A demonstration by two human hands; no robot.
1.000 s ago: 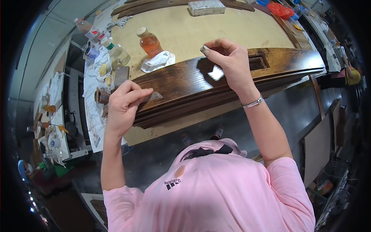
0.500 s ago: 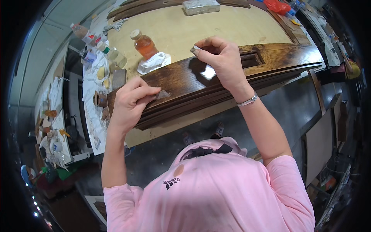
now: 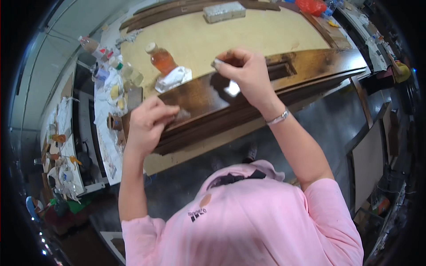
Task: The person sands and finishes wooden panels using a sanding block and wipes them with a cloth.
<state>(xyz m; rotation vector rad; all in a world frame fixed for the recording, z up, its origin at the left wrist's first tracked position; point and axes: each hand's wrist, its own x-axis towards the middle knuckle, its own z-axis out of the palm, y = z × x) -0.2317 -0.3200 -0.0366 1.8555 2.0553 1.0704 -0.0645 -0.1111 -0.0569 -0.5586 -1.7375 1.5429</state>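
Note:
A long dark glossy wooden panel [image 3: 310, 66] lies across the tan workbench top [image 3: 262, 35]. My right hand [image 3: 248, 75] is closed on a small grey pad [image 3: 216, 63] at the panel's far edge, near a rectangular recess [image 3: 282, 70]. My left hand [image 3: 148, 122] rests on the panel's left end, its fingers pressing a small dark pad [image 3: 181, 115] onto the wood. A silver bracelet [image 3: 277, 119] is on my right wrist.
A bottle of orange liquid [image 3: 160, 58] and a crumpled white wrap [image 3: 174, 79] stand just beyond the panel. A grey block [image 3: 224, 11] lies at the bench's far edge. Several small bottles and jars [image 3: 113, 73] crowd the left shelf; dark floor lies below.
My right hand has slid a little to the left along the panel's far edge with the pad. My left hand has stayed on the left end.

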